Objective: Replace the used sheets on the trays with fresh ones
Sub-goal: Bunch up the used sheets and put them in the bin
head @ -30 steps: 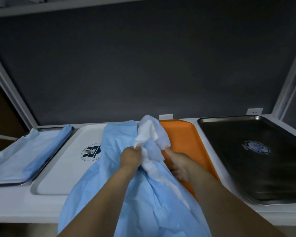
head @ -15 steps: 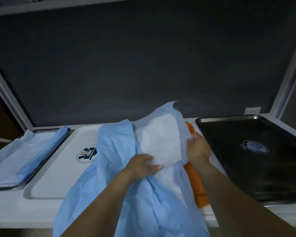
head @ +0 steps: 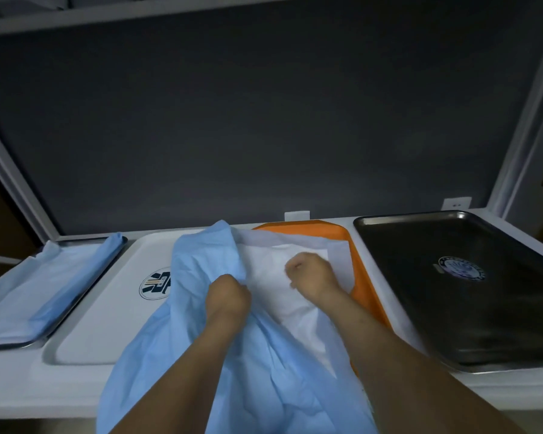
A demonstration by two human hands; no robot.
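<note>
Head camera looks down at your two hands over a row of trays on the white surface [head: 19,389]. Your left hand [head: 228,297] is curled tight round a bunched edge of the big light-blue sheet with a white underside [head: 198,349]. Your right hand [head: 312,277] is a fist too. Its fingers are tucked down into the white side of that sheet, and it looks to be pinching a fold there.

The sheet lies partly over the flat orange plastic tray [head: 314,230]. It also covers a corner of the white plastic tray with a round badge [head: 107,324] and hangs off the front of the surface toward you. You hold it in two spots, so I think you mean to pull it wide and lay it flat on the orange tray. I cannot tell if this sheet is a used one or a fresh one.

To your left, a folded blue sheet [head: 44,289] rests on a shiny metal tray [head: 10,345]. To your right, the dark metal tray [head: 436,324] has no sheet on it. The job looks partway done.
</note>
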